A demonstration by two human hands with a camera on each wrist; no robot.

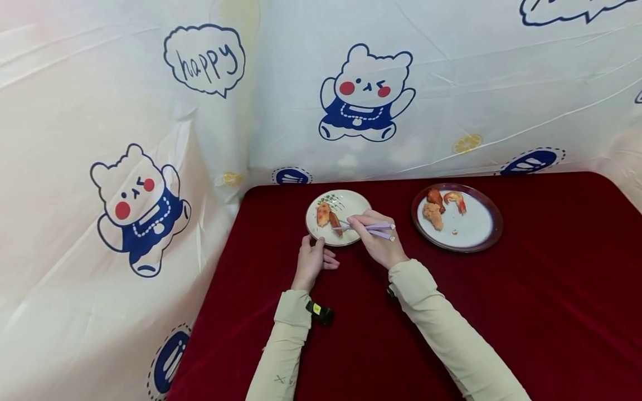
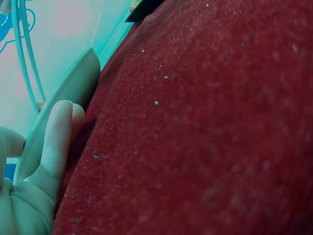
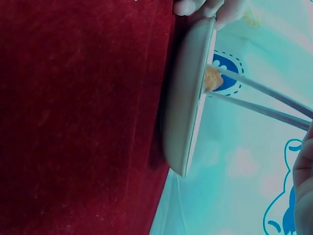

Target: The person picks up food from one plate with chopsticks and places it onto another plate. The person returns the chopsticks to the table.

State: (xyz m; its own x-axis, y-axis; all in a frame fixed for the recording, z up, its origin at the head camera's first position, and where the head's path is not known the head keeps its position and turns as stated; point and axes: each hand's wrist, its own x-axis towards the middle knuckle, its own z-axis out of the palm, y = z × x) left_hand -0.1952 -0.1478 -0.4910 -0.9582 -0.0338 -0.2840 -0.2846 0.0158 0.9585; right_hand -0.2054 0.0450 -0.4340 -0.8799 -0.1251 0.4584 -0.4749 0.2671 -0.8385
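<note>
- Bordering the small white plate [image 1: 355, 206] on its far side was the back edge of the dark red velvet tablecloth [image 1: 361, 345]; the cloth's left edge ran to the plate's left, and a broad stretch of velvet spread from the plate's near rim toward the person.
- To the plate's right, beyond a strip of velvet, stood a brown-rimmed plate [image 1: 473, 225] bearing a shrimp [image 1: 457, 201], a reddish-brown piece [image 1: 434, 198] and a pale breaded piece [image 1: 433, 216].
- At the small plate's near left rim, the left hand [image 1: 311, 260] pinched the edge, thumb at the rim and fingers along the outer wall.
- Over the plate's right side, the right hand [image 1: 379, 242] was curled round lavender chopsticks [image 1: 378, 226], their tips parted slightly about the slim brown food piece [image 1: 336, 224]; whether they squeezed it, I could not tell.
- That piece lay left of the plate's middle, well ahead of the fingers, its long axis running roughly from far to near, crosswise to the chopsticks, which pointed left.
- Just left of it on the plate, touching or nearly so, was a spotted golden piece [image 1: 323, 214], its far end leaning right.
</note>
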